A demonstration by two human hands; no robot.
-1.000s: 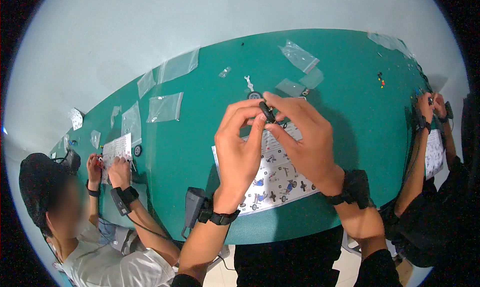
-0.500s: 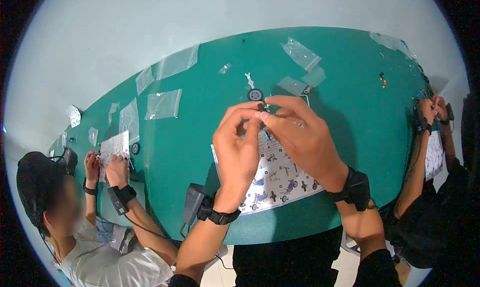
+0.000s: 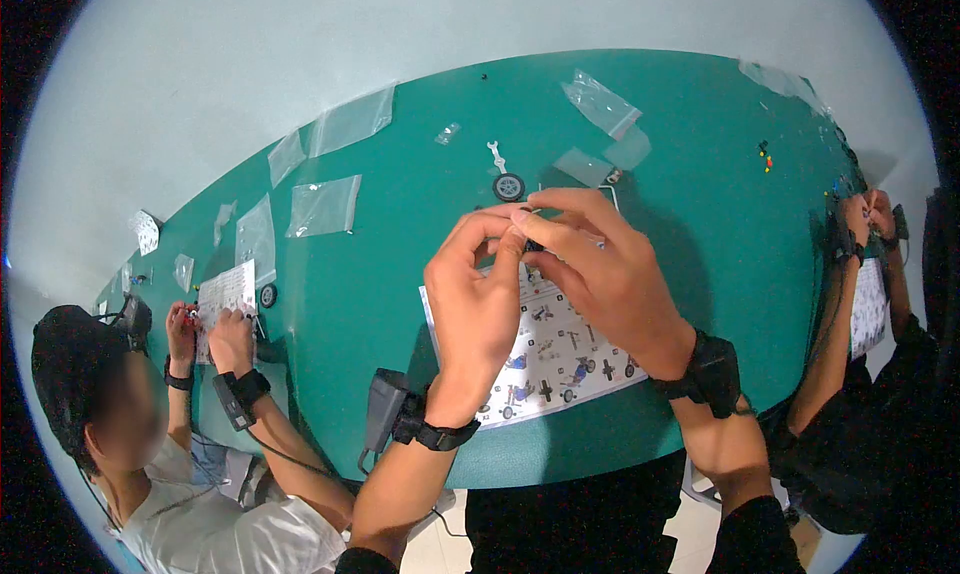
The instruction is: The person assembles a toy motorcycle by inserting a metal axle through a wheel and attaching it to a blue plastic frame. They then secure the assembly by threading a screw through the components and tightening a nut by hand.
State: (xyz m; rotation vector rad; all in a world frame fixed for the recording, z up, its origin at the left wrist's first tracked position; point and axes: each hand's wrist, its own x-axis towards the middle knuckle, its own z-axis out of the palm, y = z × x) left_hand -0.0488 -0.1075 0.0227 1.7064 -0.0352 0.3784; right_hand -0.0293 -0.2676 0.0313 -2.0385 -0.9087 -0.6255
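Note:
Over the printed instruction sheet (image 3: 560, 354), my left hand (image 3: 475, 289) and my right hand (image 3: 610, 279) meet with their fingertips together. Both are closed on a small dark part (image 3: 533, 245), mostly covered by the fingers, so its exact kind cannot be made out. Just beyond my fingertips lies a black toy wheel (image 3: 508, 187) with a grey hub. A small light grey wrench (image 3: 497, 156) touches or nearly touches that wheel. A thin white bent rod (image 3: 612, 196) rests behind my right hand.
Clear plastic bags (image 3: 325, 206) are scattered over the green table (image 3: 400, 274). Small coloured pieces (image 3: 766, 159) lie to the right. On the left, a co-worker handles a red part (image 3: 183, 319) beside another sheet (image 3: 228, 292). At the right edge another person's hands (image 3: 866, 217) work.
My right fingers have shifted around the dark part, the index finger now crossing over the left fingertips. The part shows lower between the hands. The view has moved slightly.

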